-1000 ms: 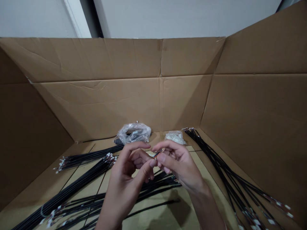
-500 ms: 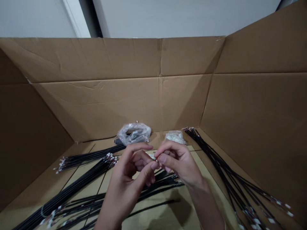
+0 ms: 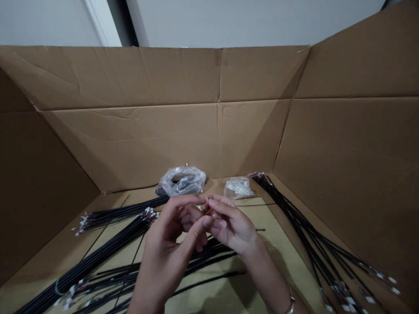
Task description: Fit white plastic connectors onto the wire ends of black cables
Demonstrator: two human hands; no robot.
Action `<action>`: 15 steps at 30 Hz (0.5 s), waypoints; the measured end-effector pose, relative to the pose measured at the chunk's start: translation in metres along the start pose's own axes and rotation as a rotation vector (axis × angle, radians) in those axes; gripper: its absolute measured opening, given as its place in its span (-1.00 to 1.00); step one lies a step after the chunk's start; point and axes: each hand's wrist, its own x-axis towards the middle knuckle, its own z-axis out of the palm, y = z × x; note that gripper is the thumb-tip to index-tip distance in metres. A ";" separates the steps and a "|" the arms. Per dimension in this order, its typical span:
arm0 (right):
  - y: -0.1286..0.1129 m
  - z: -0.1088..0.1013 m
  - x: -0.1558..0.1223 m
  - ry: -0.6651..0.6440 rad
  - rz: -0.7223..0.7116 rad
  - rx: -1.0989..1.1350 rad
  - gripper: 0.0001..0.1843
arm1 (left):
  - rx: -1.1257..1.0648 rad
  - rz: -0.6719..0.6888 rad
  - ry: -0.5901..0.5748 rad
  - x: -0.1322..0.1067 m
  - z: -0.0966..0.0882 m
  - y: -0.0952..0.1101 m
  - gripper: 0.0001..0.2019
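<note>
My left hand and my right hand meet over the middle of a big open cardboard box. Their fingertips pinch the end of a thin wire with an orange-red tip showing between them. The wire's black length runs down under my hands toward a loose heap of black cables on the box floor. Both hands are closed around the wire end; whatever small part sits on it is hidden by the fingers.
Bundles of black cables with white connectors lie at the left and along the right wall. A crumpled clear plastic bag and a small bag of white parts sit at the back. Tall cardboard walls surround everything.
My hands have drawn slightly closer together and shifted a little left. The right hand's fingers have curled more tightly over the wire end, hiding more of it. The camera tipped slightly.
</note>
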 end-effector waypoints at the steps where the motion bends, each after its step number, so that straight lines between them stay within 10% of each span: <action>1: 0.000 0.000 0.001 -0.010 0.026 0.017 -0.60 | 0.012 -0.009 -0.004 0.000 -0.001 0.001 -0.79; 15: 0.000 -0.004 -0.004 -0.017 0.032 0.014 -0.63 | 0.030 -0.097 -0.039 0.002 -0.005 0.003 -0.84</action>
